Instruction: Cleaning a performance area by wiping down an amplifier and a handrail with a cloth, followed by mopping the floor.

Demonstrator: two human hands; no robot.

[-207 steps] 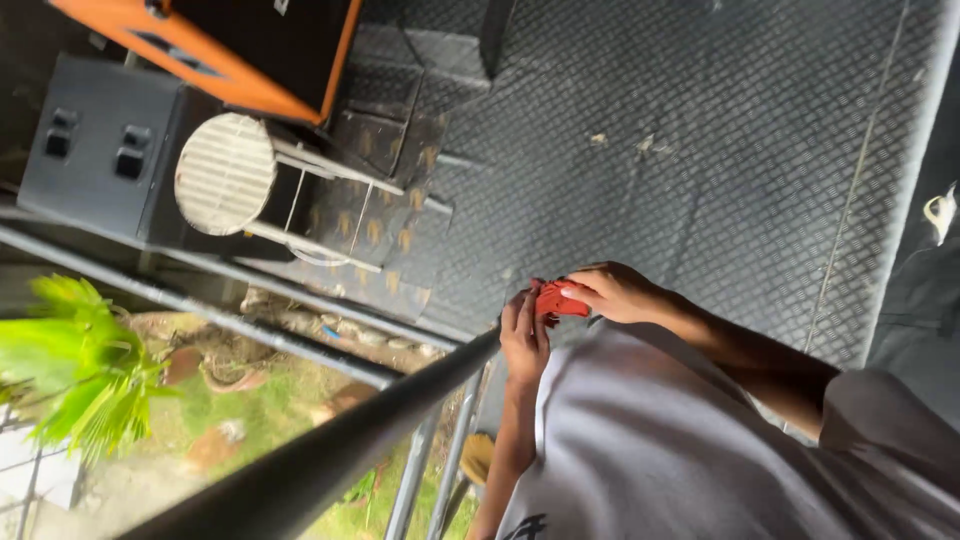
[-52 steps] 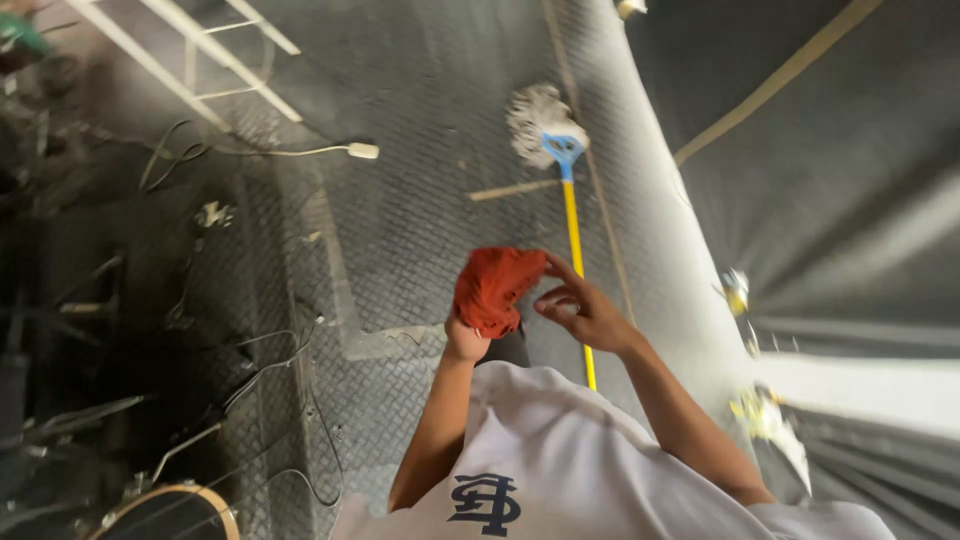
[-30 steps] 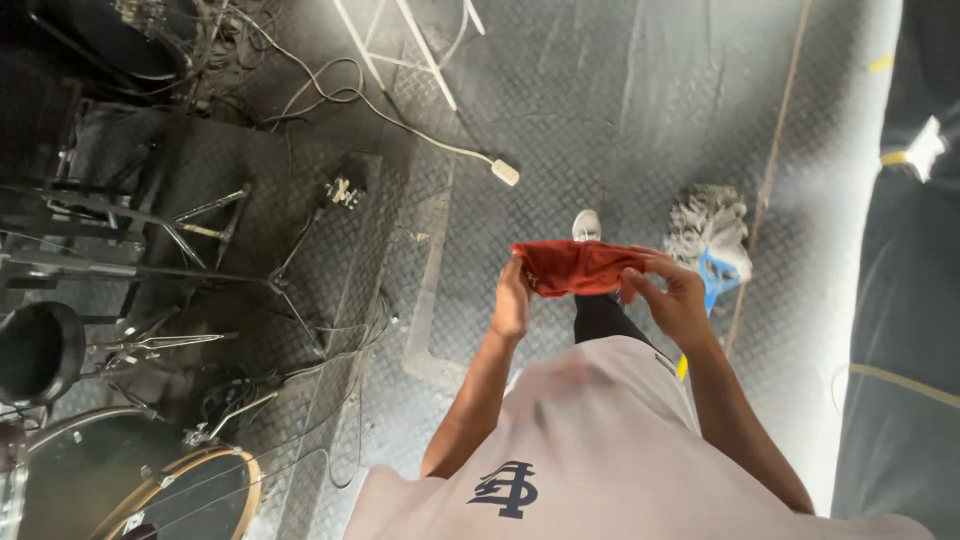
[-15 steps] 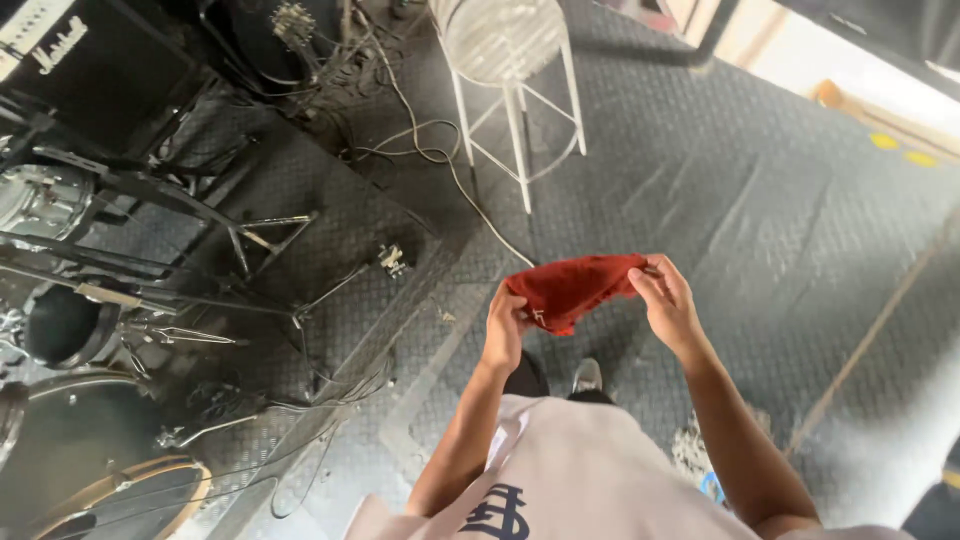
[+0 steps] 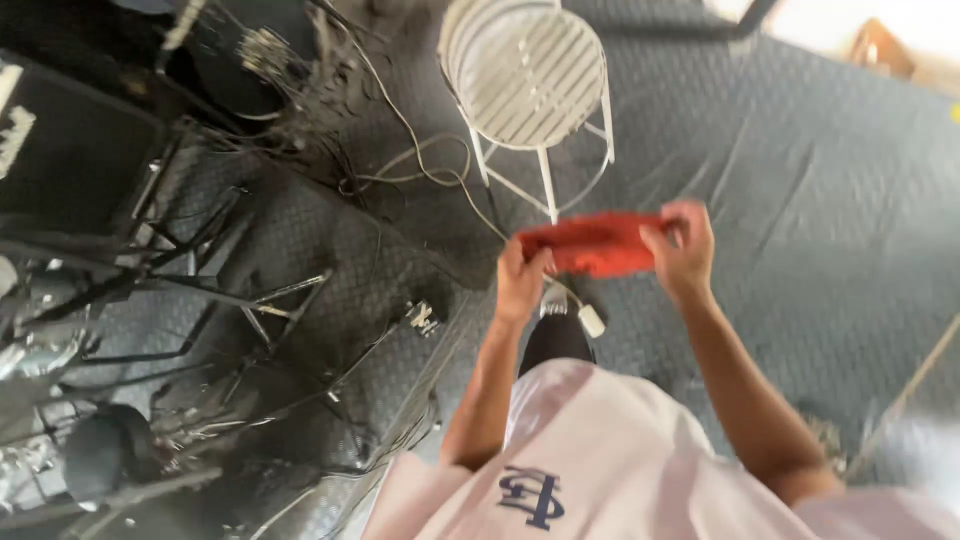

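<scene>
Cloth: red cloth (image 5: 597,245), stretched flat between both hands, held in the air just below the white stool (image 5: 527,75).
Left hand (image 5: 520,280): fingers closed on the cloth's left end.
Right hand (image 5: 683,250): fingers closed on its right end.
Cables (image 5: 420,165): on the floor left of the stool.

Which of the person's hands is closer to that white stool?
The right hand, though only slightly. It holds one end of the red cloth just below the white stool and its legs. The left hand grips the other end, a little lower in the picture.
</scene>
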